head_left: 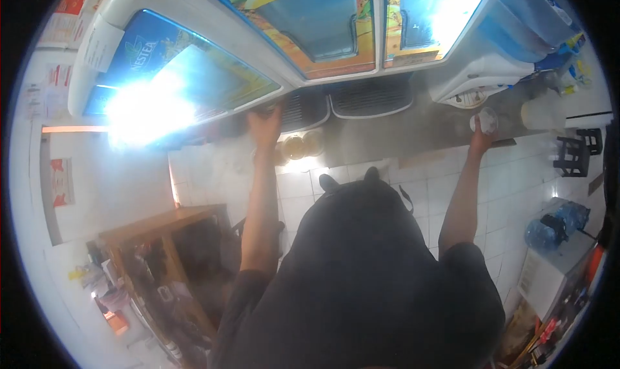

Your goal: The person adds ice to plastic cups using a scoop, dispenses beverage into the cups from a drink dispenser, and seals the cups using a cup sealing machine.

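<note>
Along a grey counter [413,131] over a tiled floor, we see two amber cups [294,148] near the front edge, just right of the left hand [263,127] and well apart from the right hand [480,139], whose fingers wrap a pale cup [489,120]. Its tilt we cannot tell. The left reaches beneath a drink dispenser [194,52], its grip hidden; the panel above reads "NESTEA."

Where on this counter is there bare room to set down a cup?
The counter looks bare between the amber cups and the right hand, in front of the wider drip tray. It is crowded beside the left hand, where the cups stand close together, and tighter near the pale container.
</note>
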